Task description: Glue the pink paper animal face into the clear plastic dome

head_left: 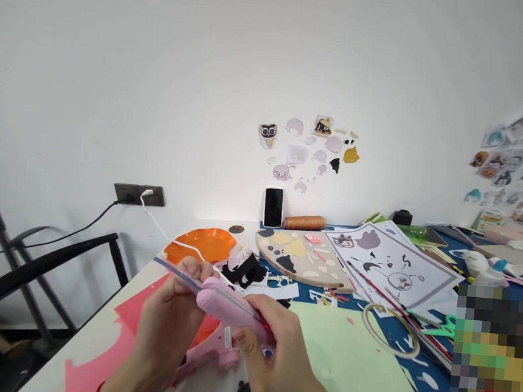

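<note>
In my right hand (270, 349) is a pink hair straightener (228, 309), its two long rounded arms pointing left and a small red light showing near my fingers. My left hand (168, 316) pinches a thin purplish-pink strip (179, 274); the strip's right end meets the straightener's tip, and I cannot tell whether it lies between the plates. Below the hands a pink tool with a white label (228, 338) is partly hidden. Pink-red paper (101, 353) lies under my left forearm. Behind my hands are an orange scalloped dish (202, 243) and black paper cutouts (245, 272).
A white cable (162, 227) runs from the wall socket (139, 194) toward my hands. Pale green paper (348, 356), a tape roll (391, 330), green-handled scissors (446, 327), a printed sheet (388, 265) and a board with cut shapes (299, 260) lie rightward. A phone (273, 207) leans on the wall.
</note>
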Demonstrator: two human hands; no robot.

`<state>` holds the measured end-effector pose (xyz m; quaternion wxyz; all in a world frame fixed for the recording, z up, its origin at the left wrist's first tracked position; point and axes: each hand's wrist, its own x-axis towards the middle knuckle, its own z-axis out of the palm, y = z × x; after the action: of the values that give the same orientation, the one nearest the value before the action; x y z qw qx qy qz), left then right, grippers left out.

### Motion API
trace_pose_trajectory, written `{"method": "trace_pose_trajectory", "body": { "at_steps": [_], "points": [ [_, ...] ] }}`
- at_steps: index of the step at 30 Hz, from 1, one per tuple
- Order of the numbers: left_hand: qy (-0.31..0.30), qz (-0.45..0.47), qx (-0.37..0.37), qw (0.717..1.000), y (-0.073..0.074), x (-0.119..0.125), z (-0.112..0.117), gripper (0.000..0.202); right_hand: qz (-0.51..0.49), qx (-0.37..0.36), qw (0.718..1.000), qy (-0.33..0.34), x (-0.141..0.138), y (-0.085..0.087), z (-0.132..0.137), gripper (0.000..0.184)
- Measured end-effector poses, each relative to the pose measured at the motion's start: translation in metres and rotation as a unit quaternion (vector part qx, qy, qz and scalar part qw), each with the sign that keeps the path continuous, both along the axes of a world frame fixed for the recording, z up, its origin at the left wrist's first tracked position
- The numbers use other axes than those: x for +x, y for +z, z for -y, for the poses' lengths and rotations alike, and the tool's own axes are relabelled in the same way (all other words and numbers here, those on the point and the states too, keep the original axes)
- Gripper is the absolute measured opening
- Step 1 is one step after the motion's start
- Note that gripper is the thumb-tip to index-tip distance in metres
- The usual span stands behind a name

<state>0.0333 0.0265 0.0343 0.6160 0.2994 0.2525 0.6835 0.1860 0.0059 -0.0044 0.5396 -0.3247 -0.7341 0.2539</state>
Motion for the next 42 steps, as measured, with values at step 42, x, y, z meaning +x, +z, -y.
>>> {"method": "trace_pose_trajectory", "body": {
  "at_steps": [42],
  "points": [
    [0.124, -0.3, 0.052, 0.944, -0.017, 0.009, 0.003, 0.031, -0.324, -0.36, 0.868, 0.115, -0.006, -0.004, -0.019, 0.047]
  ]
}}
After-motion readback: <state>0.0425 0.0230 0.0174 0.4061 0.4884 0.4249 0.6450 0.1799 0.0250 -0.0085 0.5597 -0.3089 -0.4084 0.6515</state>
